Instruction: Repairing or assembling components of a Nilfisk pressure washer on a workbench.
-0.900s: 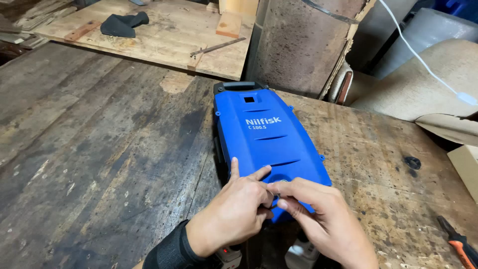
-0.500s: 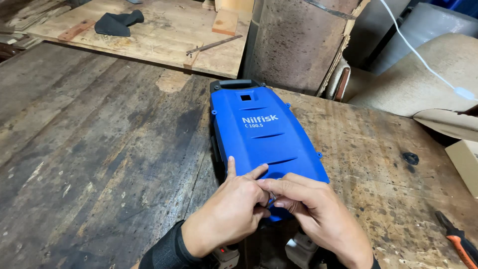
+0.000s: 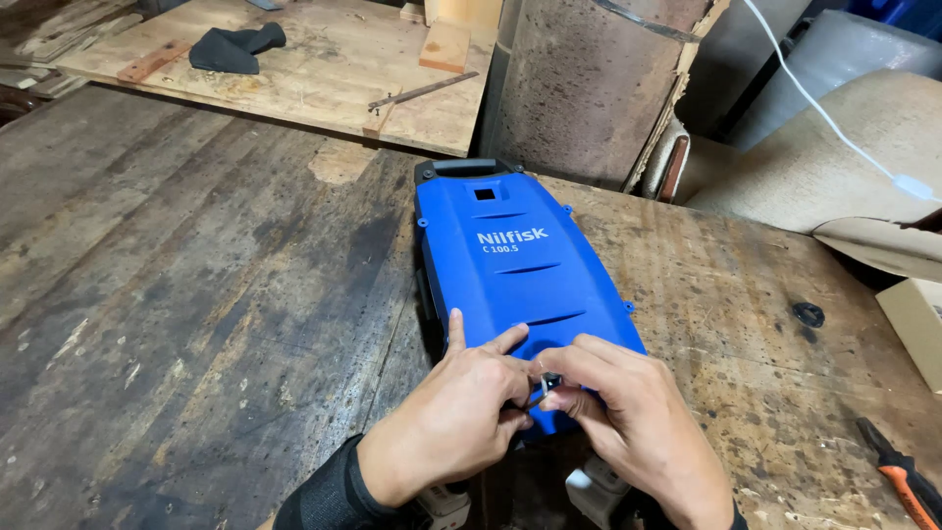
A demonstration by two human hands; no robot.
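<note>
**Both hands pinch a small part at the blue casing's near end**

I see my left hand [image 3: 456, 427], fingers curled, and my right hand [image 3: 628, 422] pinching a small dark part [image 3: 548, 383] between their fingertips. It sits over the blue casing [image 3: 515, 260], mid-workbench [image 3: 196, 294], white lettering above. A cardboard box [image 3: 917, 324] lies at the right edge.

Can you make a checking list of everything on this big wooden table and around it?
Surface: worn dark wooden table, stained.
Job's things: blue plastic machine housing lying flat; small dark part pinched at its near end.
Clutter: orange-handled pliers, black washer.
Grippers: left hand and right hand together, fingers on the small part.
Cables: white cord.
Surroundings: plywood board with black glove; rusty metal drum.
</note>
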